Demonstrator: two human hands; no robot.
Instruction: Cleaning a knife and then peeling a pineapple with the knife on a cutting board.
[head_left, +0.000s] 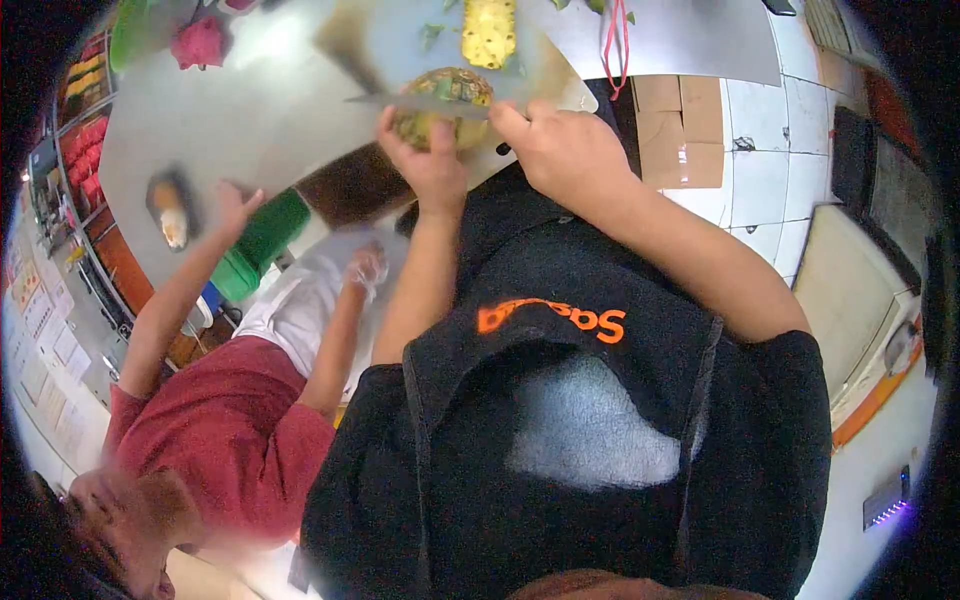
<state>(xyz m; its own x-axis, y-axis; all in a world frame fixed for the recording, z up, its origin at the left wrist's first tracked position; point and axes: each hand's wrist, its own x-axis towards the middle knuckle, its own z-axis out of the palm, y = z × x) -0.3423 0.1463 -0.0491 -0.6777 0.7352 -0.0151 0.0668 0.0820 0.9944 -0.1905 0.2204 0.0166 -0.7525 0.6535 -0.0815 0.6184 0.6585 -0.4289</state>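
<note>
My left hand (427, 169) grips a partly peeled pineapple (474, 136) from its near side, with the thumb and fingers against it. Dark and green rind shows on the pineapple's far part, and yellowish flesh on its near part. In my right hand (562, 142) is a knife (420, 102), its long blade pointing left across the fruit. Blur hides whether the blade's edge has entered the flesh. Both are over the near edge of a stained cutting board (551, 64). Farther back on the board lies a peeled yellow pineapple (489, 34).
A person in a red shirt (232, 427) stands close on my left, one hand at the steel table (247, 112). A pink dragon fruit (199, 43) and a dark container (169, 210) rest there. A green bin (259, 244) stands below; a red cord (616, 49) hangs at the right.
</note>
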